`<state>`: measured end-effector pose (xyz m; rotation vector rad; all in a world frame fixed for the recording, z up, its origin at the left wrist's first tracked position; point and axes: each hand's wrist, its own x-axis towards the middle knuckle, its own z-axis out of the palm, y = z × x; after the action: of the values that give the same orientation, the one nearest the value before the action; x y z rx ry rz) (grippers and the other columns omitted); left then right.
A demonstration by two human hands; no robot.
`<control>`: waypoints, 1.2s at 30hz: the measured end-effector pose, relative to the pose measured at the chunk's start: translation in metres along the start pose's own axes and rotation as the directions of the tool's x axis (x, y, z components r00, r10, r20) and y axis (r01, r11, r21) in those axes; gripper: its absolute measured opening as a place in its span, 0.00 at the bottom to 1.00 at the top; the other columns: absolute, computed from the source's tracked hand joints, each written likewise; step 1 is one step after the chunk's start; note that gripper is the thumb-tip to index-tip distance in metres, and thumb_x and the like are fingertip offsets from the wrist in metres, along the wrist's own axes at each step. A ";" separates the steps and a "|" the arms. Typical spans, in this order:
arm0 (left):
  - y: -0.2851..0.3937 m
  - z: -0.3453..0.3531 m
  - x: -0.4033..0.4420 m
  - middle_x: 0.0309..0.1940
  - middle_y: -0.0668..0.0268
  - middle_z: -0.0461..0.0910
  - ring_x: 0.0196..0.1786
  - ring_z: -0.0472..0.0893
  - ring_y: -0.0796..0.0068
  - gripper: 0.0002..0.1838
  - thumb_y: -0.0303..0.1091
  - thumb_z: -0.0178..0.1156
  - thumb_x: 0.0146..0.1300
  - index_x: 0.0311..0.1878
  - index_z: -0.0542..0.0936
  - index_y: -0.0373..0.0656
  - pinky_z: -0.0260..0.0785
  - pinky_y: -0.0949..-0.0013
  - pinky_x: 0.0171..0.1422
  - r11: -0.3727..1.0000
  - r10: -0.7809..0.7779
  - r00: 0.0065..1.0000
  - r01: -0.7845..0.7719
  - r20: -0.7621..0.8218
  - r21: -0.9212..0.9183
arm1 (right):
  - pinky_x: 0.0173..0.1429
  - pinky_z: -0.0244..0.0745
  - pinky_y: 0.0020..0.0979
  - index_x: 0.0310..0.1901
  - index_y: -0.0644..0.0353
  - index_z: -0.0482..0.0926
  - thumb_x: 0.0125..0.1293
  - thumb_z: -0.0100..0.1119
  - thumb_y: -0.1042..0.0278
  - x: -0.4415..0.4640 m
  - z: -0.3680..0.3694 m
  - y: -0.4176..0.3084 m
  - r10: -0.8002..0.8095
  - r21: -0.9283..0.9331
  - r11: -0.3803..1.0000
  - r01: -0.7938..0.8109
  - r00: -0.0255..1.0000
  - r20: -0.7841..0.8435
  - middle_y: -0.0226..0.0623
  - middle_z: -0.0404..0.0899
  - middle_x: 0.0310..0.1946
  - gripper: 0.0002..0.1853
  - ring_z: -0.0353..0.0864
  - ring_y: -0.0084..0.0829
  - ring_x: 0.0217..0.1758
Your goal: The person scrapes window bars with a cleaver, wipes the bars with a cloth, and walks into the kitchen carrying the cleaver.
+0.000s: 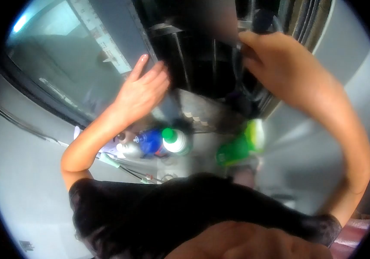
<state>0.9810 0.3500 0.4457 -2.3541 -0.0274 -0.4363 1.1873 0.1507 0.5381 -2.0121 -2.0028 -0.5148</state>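
My left hand [144, 90] has its fingers stretched out and nothing in it. It is at the grey edge of the sliding window frame [144, 32]; whether it presses on it I cannot tell. Higher on the right, my right hand [275, 64] has its thumb and fingers closed on the edge of a blurred brownish-grey flat piece [217, 21]. That piece hangs in front of the dark opening with metal bars [180, 56]. What it is made of does not show.
Below the window stand a white bottle with a green cap [175, 141], a blue bottle [150, 142] and a greyish-white bottle [129, 150]. A green packet [236, 146] is to their right. A glass pane [64, 56] is at upper left, cables [128, 169] lower down.
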 end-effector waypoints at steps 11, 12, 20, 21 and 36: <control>-0.007 0.013 -0.003 0.46 0.65 0.74 0.58 0.69 0.68 0.14 0.35 0.60 0.48 0.40 0.76 0.43 0.49 0.49 0.68 0.999 0.017 0.997 -0.020 -0.070 -0.046 | 0.36 0.73 0.30 0.47 0.62 0.74 0.66 0.47 0.68 0.011 -0.031 -0.013 0.001 -0.139 0.990 0.007 0.998 0.060 0.43 0.76 0.27 0.11 0.78 0.32 0.31; -0.008 0.015 -0.005 0.46 0.65 0.73 0.58 0.69 0.68 0.14 0.35 0.60 0.48 0.40 0.76 0.43 0.50 0.49 0.67 0.998 0.022 0.996 -0.027 -0.083 -0.060 | 0.36 0.73 0.30 0.47 0.62 0.74 0.66 0.47 0.68 0.015 -0.033 -0.014 -0.005 -0.142 0.990 0.013 0.998 0.059 0.43 0.76 0.27 0.11 0.78 0.32 0.31; -0.013 0.017 -0.007 0.44 0.64 0.73 0.60 0.67 0.67 0.12 0.36 0.60 0.50 0.37 0.76 0.42 0.53 0.52 0.65 0.994 0.055 0.990 -0.067 -0.128 -0.091 | 0.41 0.74 0.32 0.48 0.65 0.73 0.66 0.47 0.69 0.057 -0.018 -0.014 -0.045 -0.068 0.996 0.057 0.984 0.173 0.45 0.77 0.30 0.13 0.79 0.33 0.34; -0.014 0.017 -0.007 0.44 0.64 0.73 0.60 0.67 0.67 0.12 0.36 0.60 0.50 0.37 0.76 0.42 0.53 0.52 0.65 0.993 0.048 0.991 -0.061 -0.126 -0.101 | 0.41 0.74 0.32 0.49 0.65 0.73 0.66 0.47 0.69 0.057 -0.015 -0.018 0.068 -0.130 0.990 -0.051 0.989 0.130 0.45 0.77 0.30 0.13 0.79 0.34 0.34; -0.018 0.025 -0.008 0.42 0.63 0.73 0.59 0.68 0.67 0.12 0.37 0.61 0.49 0.36 0.76 0.43 0.55 0.52 0.61 0.982 0.080 0.985 -0.104 -0.150 -0.156 | 0.49 0.71 0.32 0.54 0.63 0.71 0.64 0.49 0.69 0.018 -0.035 -0.030 0.275 -0.288 0.924 -0.250 0.960 0.050 0.44 0.75 0.37 0.17 0.76 0.35 0.41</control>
<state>0.9784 0.3812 0.4384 -2.4663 0.1912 -0.5797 1.1545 0.1525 0.5757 -2.4679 -1.7453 -0.6899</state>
